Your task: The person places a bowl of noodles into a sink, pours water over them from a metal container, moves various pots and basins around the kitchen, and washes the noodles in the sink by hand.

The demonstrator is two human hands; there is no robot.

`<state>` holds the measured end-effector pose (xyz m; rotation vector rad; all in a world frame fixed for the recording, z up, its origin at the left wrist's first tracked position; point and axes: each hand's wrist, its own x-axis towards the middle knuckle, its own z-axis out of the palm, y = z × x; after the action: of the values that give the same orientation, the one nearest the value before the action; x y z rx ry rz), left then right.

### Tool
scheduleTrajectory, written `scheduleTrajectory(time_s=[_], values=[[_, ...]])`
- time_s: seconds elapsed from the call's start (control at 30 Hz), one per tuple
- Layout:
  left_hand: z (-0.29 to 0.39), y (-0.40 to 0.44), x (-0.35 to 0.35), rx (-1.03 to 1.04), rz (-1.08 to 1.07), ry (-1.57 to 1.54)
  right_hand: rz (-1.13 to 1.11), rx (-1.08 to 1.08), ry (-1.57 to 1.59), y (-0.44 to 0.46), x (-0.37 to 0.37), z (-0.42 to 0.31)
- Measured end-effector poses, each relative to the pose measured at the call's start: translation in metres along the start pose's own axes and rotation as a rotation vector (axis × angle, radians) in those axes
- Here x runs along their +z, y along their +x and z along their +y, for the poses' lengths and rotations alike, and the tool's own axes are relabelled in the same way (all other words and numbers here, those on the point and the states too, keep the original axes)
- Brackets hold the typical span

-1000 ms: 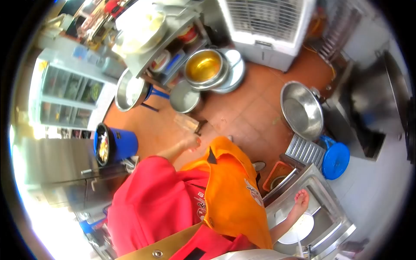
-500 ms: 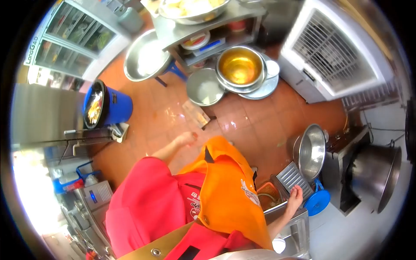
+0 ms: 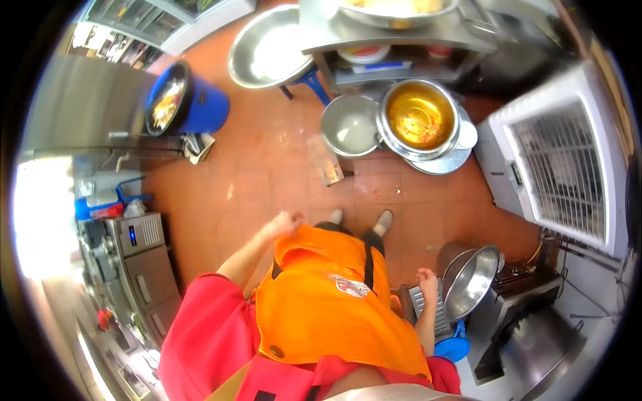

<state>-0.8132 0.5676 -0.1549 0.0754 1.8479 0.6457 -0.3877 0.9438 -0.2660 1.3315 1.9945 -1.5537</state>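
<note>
Left hand: the left hand (image 3: pixel 285 224) is at the apron's upper left edge, its fingers loosely bent; I cannot tell whether they pinch the cloth.
Right hand: the right hand (image 3: pixel 426 282) is raised and partly open, fingers loosely curled, with nothing visible in its grip.
Apron: an orange cloth apron (image 3: pixel 321 307) covers the person's front, between the two hands.
Beside right hand: a ridged silver metal rack (image 3: pixel 439 319) lies near it, with a shiny round steel bowl (image 3: pixel 475 284) tilted just to the right and a round blue plastic lid (image 3: pixel 452 349) on the near side.
Far centre: a steel basin of golden liquid (image 3: pixel 420 117) stands just right of a round grey metal pot (image 3: pixel 350 127).
Far left: a wide silver bowl (image 3: pixel 271 50) sits above a blue stool (image 3: pixel 313 85); a blue plastic bin (image 3: pixel 210 109) stands farther left.
Far right: a white slatted cooler (image 3: pixel 558 157).
</note>
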Motion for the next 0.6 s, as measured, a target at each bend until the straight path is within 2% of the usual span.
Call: scheduleTrajectory(time_s=[0.1, 0.17, 0.27, 0.33, 0.37, 0.43, 0.47, 0.53, 0.6], values=[[-0.029, -0.008, -0.009, -0.024, 0.077, -0.080, -0.022, 0.218, 0.378, 0.044, 0.005, -0.026], [-0.060, -0.007, -0.028, -0.050, 0.100, -0.116, 0.032, 0.313, 0.504, 0.057, 0.019, -0.068], [-0.131, 0.015, -0.054, -0.114, 0.037, -0.151, 0.093, 0.314, 0.588, 0.056, 0.064, -0.123], [-0.179, 0.040, -0.083, -0.016, 0.009, -0.072, 0.092, 0.276, 0.686, 0.041, 0.107, -0.136], [-0.206, 0.046, -0.103, 0.031, -0.006, -0.031, 0.123, 0.263, 0.684, 0.035, 0.138, -0.127], [-0.232, 0.046, -0.160, -0.024, 0.049, -0.086, 0.182, 0.240, 0.662, 0.007, 0.188, -0.099], [-0.238, 0.040, -0.189, -0.052, 0.087, -0.115, 0.153, 0.332, 0.667, -0.016, 0.213, -0.098], [-0.236, 0.010, -0.251, -0.071, 0.196, -0.283, -0.056, 0.394, 0.537, -0.062, 0.254, -0.104], [-0.267, 0.008, -0.295, -0.137, 0.277, -0.317, 0.030, 0.537, 0.609, -0.096, 0.296, -0.118]])
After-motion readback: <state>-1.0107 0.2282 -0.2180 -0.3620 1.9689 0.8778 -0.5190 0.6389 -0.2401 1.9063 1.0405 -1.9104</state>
